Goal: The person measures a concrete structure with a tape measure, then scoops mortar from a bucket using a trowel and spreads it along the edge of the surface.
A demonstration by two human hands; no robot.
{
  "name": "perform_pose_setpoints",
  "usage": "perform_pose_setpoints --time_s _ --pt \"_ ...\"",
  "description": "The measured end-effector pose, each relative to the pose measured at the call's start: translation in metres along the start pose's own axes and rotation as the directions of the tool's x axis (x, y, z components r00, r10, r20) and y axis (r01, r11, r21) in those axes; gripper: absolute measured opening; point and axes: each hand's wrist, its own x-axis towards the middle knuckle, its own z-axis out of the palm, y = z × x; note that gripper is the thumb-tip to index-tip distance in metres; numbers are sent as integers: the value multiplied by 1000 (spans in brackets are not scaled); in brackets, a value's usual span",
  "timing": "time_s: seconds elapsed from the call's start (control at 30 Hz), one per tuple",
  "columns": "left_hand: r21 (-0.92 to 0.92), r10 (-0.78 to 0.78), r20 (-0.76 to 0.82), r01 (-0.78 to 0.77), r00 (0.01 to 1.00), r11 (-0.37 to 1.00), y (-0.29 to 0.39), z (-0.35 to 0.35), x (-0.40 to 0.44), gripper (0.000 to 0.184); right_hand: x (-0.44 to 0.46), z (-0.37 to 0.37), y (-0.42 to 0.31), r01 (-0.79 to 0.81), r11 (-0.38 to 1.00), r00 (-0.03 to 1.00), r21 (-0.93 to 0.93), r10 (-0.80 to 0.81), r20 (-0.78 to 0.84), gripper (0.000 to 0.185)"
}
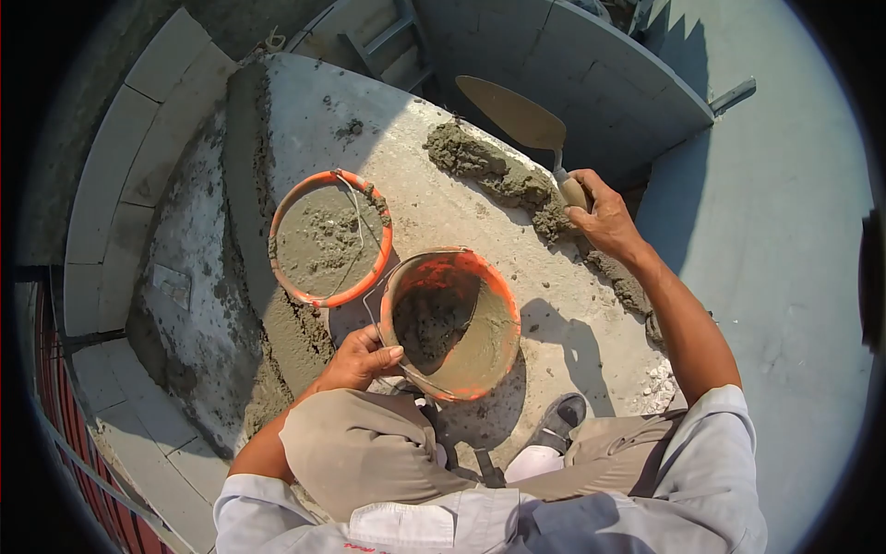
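Note:
My left hand [358, 360] is closed on the near rim of an orange bucket [510, 346], which tilts and shows wet mortar [475, 355] along one inner side. In my right hand [604, 217] is the handle of a pointing trowel [513, 113]; its blade points up and to the left, above the slab edge. Just below the trowel lies a lumpy row of mortar [503, 180] along that edge. A second orange bucket [386, 249], filled with mortar and with its wire handle lying across the top, stands left of the tilted one.
A smoothed mortar strip [247, 148] runs down the slab's left side, beside a low wall of pale blocks [115, 175]. Beyond the slab's far edge stands a curved grey block wall [572, 69]. A sandalled foot [558, 420] rests on the concrete slab [415, 148].

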Motion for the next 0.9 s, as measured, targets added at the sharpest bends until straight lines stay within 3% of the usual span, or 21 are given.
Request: perform_pose_setpoints --time_s 0.17,0.23,0.3,0.5,0.63,0.67,0.9 --pt "59 -21 -43 23 999 998 7 8 2 37 -19 -26 -7 -181 932 972 -314 218 87 40" --pt "47 -22 -90 27 996 999 16 23 0 39 -16 -7 -1 -159 903 970 -398 217 105 40" --pt "48 -8 -66 11 998 999 12 21 3 39 -6 18 7 -52 909 987 -413 108 114 38" --pt "72 -9 -113 17 994 997 6 26 2 38 42 51 8 -2 818 959 -575 165 231 32" --pt "36 -5 -127 10 992 999 5 25 -3 38 -11 17 36 -21 791 976 -611 148 159 27" --pt "2 38 -48 -38 998 999 -10 6 2 36 -28 7 50 14 789 977 -614 119 175 28" --pt "18 27 -68 -25 997 1000 0 19 1 29 -109 -43 71 -102 756 948 -646 270 167 31"
